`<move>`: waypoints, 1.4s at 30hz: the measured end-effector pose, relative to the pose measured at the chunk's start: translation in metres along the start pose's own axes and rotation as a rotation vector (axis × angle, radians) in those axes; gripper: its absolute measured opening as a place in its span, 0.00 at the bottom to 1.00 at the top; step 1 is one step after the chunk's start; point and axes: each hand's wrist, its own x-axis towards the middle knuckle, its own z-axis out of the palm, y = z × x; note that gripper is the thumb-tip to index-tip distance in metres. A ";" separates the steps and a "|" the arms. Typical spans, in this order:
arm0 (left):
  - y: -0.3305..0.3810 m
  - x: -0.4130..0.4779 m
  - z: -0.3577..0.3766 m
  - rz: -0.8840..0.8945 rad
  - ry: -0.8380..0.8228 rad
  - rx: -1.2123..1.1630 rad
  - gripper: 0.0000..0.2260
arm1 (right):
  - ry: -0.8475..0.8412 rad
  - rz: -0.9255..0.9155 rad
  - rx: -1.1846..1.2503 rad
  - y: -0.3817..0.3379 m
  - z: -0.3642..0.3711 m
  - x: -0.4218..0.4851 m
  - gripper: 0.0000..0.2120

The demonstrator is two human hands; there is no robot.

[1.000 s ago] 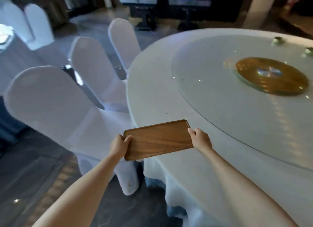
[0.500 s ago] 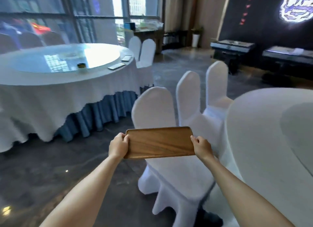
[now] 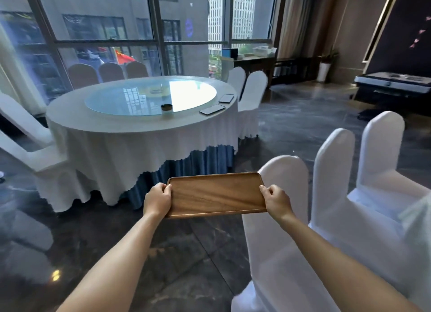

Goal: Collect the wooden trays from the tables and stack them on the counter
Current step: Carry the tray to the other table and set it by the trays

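I hold a rectangular wooden tray (image 3: 215, 194) level in front of me, above the dark floor. My left hand (image 3: 156, 198) grips its left short edge and my right hand (image 3: 277, 201) grips its right short edge. Ahead stands a round table (image 3: 140, 134) with a white cloth and a glass turntable. Two flat trays lie near its right rim, one tray (image 3: 211, 109) closer to me and the other tray (image 3: 226, 98) behind it; their surfaces reflect light.
White-covered chairs (image 3: 338, 195) stand close on my right, and more chairs (image 3: 253, 95) ring the far table. A small dark dish (image 3: 167, 107) sits on the turntable. A wooden sideboard (image 3: 254, 64) stands by the window. Dark marble floor lies between me and the table.
I have turned left, away from the near round table, carrying the tray with both hands. The far table by the window has come into the centre of view.
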 end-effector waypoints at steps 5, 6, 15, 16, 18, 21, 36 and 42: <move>0.016 0.108 0.006 0.012 0.044 0.047 0.15 | -0.022 -0.036 0.026 -0.047 0.039 0.107 0.22; 0.021 0.134 0.008 0.012 0.053 0.053 0.15 | -0.019 -0.049 0.027 -0.057 0.048 0.133 0.22; 0.022 0.315 0.027 -0.035 0.053 0.086 0.16 | -0.050 -0.054 -0.038 -0.114 0.138 0.297 0.22; 0.019 0.339 0.032 -0.038 0.042 0.083 0.16 | -0.050 -0.050 -0.044 -0.117 0.151 0.313 0.22; 0.014 0.386 0.042 -0.034 0.016 0.079 0.15 | -0.037 -0.025 -0.054 -0.123 0.174 0.346 0.22; 0.012 0.460 0.060 -0.011 -0.033 0.090 0.15 | -0.004 0.028 -0.054 -0.133 0.207 0.396 0.21; 0.086 0.713 0.218 0.067 -0.259 0.146 0.14 | 0.139 0.196 -0.111 -0.116 0.248 0.658 0.21; 0.116 0.794 0.309 -0.051 -0.220 0.184 0.16 | 0.011 0.145 -0.167 -0.091 0.247 0.803 0.19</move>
